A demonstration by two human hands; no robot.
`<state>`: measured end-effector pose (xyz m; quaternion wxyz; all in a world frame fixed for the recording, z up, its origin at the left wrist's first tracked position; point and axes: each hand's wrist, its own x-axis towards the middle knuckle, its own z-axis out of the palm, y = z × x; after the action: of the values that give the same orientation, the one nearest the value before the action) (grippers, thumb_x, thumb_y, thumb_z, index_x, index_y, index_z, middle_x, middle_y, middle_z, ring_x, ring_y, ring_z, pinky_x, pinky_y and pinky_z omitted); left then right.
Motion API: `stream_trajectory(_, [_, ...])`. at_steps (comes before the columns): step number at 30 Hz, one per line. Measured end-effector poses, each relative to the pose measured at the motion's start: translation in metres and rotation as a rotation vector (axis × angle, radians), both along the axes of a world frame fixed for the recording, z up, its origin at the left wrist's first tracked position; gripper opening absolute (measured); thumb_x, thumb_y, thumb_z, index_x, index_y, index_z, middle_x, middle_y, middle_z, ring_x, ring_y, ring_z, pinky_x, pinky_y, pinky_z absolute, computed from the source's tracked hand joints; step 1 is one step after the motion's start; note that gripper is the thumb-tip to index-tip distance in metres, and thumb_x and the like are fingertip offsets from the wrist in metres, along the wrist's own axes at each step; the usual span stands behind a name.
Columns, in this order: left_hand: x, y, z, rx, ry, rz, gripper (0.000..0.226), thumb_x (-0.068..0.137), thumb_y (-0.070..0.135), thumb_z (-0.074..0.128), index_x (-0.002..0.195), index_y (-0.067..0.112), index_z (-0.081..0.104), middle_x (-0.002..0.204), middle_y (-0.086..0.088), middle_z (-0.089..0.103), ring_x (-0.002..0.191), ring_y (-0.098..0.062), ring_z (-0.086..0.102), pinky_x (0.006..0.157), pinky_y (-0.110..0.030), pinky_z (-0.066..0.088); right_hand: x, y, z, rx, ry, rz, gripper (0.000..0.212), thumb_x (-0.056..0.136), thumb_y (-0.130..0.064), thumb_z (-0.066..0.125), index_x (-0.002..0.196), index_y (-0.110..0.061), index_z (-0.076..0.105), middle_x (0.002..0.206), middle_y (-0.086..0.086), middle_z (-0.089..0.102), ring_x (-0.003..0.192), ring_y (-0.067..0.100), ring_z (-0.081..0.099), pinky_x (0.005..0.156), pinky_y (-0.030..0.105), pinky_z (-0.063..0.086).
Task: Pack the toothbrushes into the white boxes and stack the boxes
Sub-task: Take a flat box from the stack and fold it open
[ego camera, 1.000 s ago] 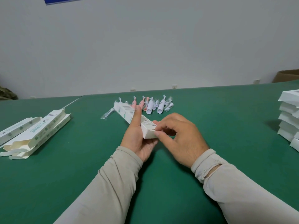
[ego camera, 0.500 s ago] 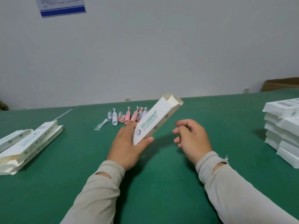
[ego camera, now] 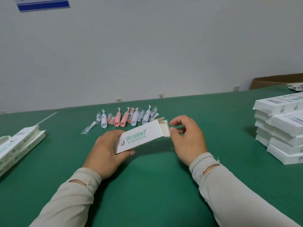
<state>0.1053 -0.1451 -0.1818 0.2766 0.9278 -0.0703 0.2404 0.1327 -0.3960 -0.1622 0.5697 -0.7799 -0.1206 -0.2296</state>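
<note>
White box [ego camera: 141, 139] is held above the green table [ego camera: 164, 202], closed end gripped in the left hand [ego camera: 106, 149], open end tilted rightward for loading; right hand [ego camera: 186, 138] pinches its flap; toothbrushes [ego camera: 124, 119] lie beyond; packed stack [ego camera: 282, 128] stands far right

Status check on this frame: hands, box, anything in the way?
Left hand grips white box. Right hand at its open end flap, contact unclear. Toothbrushes unpacked behind. Nothing in the way.
</note>
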Motion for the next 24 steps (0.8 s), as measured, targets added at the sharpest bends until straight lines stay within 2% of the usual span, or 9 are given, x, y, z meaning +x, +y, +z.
stream_trajectory(2, [-0.001, 0.000, 0.002, -0.019, -0.010, -0.013, 0.053, 0.074, 0.042, 0.083, 0.115, 0.046, 0.049, 0.113, 0.012, 0.058, 0.106, -0.015, 0.050, 0.092, -0.034, 0.041, -0.001, -0.003, 0.002, -0.268, -0.123, -0.065, 0.024, 0.090, -0.008, 0.062, 0.093, -0.031, 0.066, 0.100, -0.017, 0.054, 0.091, 0.008, 0.053, 0.080, 0.023, 0.041])
stream_trajectory(4, [-0.002, 0.000, 0.003, -0.027, -0.016, -0.017, 0.053, 0.074, 0.042, 0.083, 0.114, 0.047, 0.050, 0.111, 0.012, 0.058, 0.104, -0.014, 0.050, 0.089, -0.033, 0.041, -0.002, -0.004, 0.008, -0.408, -0.243, -0.100, 0.022, 0.088, -0.002, 0.062, 0.097, -0.018, 0.073, 0.101, -0.009, 0.058, 0.097, 0.014, 0.049, 0.083, 0.021, 0.035])
stream_trajectory(7, [-0.003, 0.000, 0.003, -0.037, -0.012, -0.012, 0.052, 0.074, 0.043, 0.082, 0.114, 0.047, 0.050, 0.109, 0.014, 0.058, 0.102, -0.013, 0.050, 0.086, -0.031, 0.040, -0.006, -0.004, 0.019, -0.496, -0.421, -0.089, 0.020, 0.080, 0.008, 0.065, 0.087, -0.008, 0.075, 0.094, 0.002, 0.067, 0.092, 0.025, 0.053, 0.079, 0.028, 0.042])
stream_trajectory(10, [-0.005, 0.000, 0.004, -0.052, -0.016, -0.016, 0.050, 0.075, 0.043, 0.082, 0.114, 0.047, 0.051, 0.106, 0.018, 0.056, 0.100, -0.010, 0.049, 0.083, -0.029, 0.039, -0.013, -0.003, 0.023, -0.529, -0.490, -0.035, 0.015, 0.079, -0.002, 0.059, 0.080, -0.009, 0.072, 0.084, 0.000, 0.069, 0.089, 0.025, 0.053, 0.076, 0.033, 0.048])
stream_trajectory(14, [-0.009, 0.001, 0.005, -0.045, -0.001, -0.017, 0.051, 0.076, 0.044, 0.082, 0.115, 0.047, 0.050, 0.109, 0.021, 0.055, 0.105, -0.012, 0.049, 0.088, -0.032, 0.040, -0.014, -0.006, 0.022, -0.497, -0.389, -0.015, 0.024, 0.088, -0.020, 0.052, 0.099, -0.019, 0.073, 0.087, -0.008, 0.068, 0.095, 0.011, 0.048, 0.081, 0.030, 0.044])
stream_trajectory(17, [-0.012, 0.001, 0.006, -0.029, 0.023, -0.028, 0.051, 0.075, 0.044, 0.082, 0.114, 0.050, 0.049, 0.113, 0.024, 0.054, 0.109, -0.013, 0.048, 0.092, -0.033, 0.040, -0.010, -0.010, 0.017, -0.470, -0.225, 0.134, 0.036, 0.090, -0.018, 0.057, 0.125, -0.029, 0.064, 0.095, -0.015, 0.062, 0.092, 0.002, 0.049, 0.085, 0.018, 0.042])
stream_trajectory(19, [-0.013, 0.000, 0.007, -0.030, 0.045, -0.039, 0.051, 0.075, 0.043, 0.082, 0.113, 0.049, 0.049, 0.114, 0.024, 0.055, 0.110, -0.014, 0.049, 0.095, -0.035, 0.041, -0.008, -0.012, 0.013, -0.404, -0.120, 0.224, 0.049, 0.088, -0.016, 0.060, 0.133, -0.037, 0.056, 0.096, -0.016, 0.058, 0.089, 0.002, 0.053, 0.078, 0.010, 0.041])
stream_trajectory(21, [-0.013, 0.000, 0.008, -0.034, 0.060, -0.047, 0.052, 0.075, 0.043, 0.083, 0.115, 0.047, 0.050, 0.113, 0.021, 0.056, 0.109, -0.014, 0.050, 0.096, -0.035, 0.042, -0.007, -0.012, 0.012, -0.343, -0.069, 0.282, 0.058, 0.086, -0.014, 0.061, 0.134, -0.046, 0.051, 0.095, -0.014, 0.055, 0.083, 0.001, 0.053, 0.072, 0.009, 0.042])
stream_trajectory(24, [-0.013, 0.000, 0.008, -0.031, 0.075, -0.056, 0.053, 0.075, 0.044, 0.082, 0.118, 0.046, 0.051, 0.113, 0.021, 0.056, 0.109, -0.011, 0.049, 0.095, -0.033, 0.041, -0.008, -0.010, 0.015, -0.284, -0.069, 0.354, 0.063, 0.082, -0.010, 0.059, 0.122, -0.057, 0.050, 0.099, -0.008, 0.054, 0.083, 0.003, 0.054, 0.073, 0.010, 0.043])
